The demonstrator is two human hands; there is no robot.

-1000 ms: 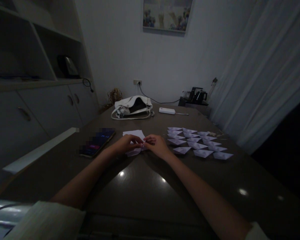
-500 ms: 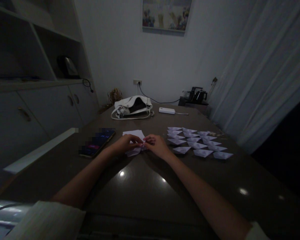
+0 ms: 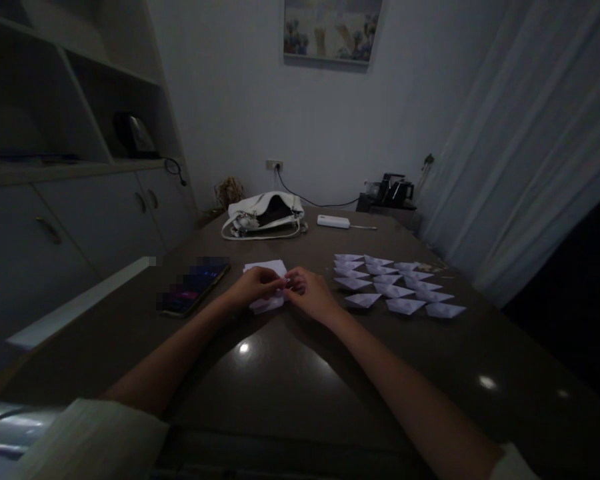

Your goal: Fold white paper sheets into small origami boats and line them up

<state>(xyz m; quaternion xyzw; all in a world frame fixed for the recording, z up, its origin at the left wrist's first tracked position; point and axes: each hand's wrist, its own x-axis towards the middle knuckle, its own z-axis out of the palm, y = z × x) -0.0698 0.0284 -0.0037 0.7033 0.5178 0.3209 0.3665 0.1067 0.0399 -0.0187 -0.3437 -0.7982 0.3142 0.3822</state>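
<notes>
Head view: left hand [image 3: 254, 285] and right hand [image 3: 314, 293] pinch the paper [image 3: 267, 305] from opposite sides, seemingly steadying its fold, near of the sheets [image 3: 269, 266]; boats [image 3: 393, 291] sit right, presumably spaced for working room

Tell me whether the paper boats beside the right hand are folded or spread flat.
Folded: the paper boats show pointed ends and raised sides, to the right of the right hand.

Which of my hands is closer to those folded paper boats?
Right. Your right hand is just left of the paper boats, not touching them; your left hand is farther off, beyond the right one, by the white paper.
</notes>
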